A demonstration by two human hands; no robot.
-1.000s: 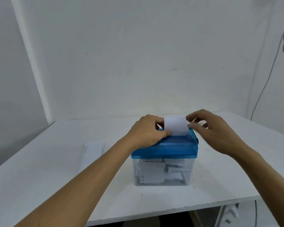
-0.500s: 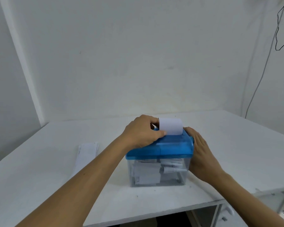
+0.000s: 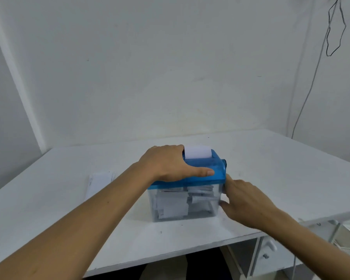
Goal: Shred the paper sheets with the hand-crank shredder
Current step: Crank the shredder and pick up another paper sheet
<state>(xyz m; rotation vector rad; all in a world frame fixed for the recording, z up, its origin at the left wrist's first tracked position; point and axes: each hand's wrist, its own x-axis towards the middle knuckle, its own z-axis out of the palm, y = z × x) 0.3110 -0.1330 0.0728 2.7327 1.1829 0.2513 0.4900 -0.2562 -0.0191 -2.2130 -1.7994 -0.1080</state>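
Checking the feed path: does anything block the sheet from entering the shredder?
Nothing visible does. The paper sheet stands in the slot of the blue lid; the left hand rests beside it, the right hand lower, at the clear bin.

We freed our left grip [image 3: 168, 164] from the sheet [image 3: 197, 152], laid it flat on the blue lid [image 3: 216, 168] | dropped our right grip [image 3: 244, 201] to 3 o'clock of the shredder [image 3: 182, 207] | sheet stands shorter

Person, two upper limbs recorded.
Left hand [image 3: 170, 164]: bare; thumbnail [image 3: 211, 173] was cut short.
Left forearm [image 3: 93, 223]: bare along all that showed.
Right hand [image 3: 244, 201]: bare.
Right forearm [image 3: 311, 245]: bare, likewise unsleeved.
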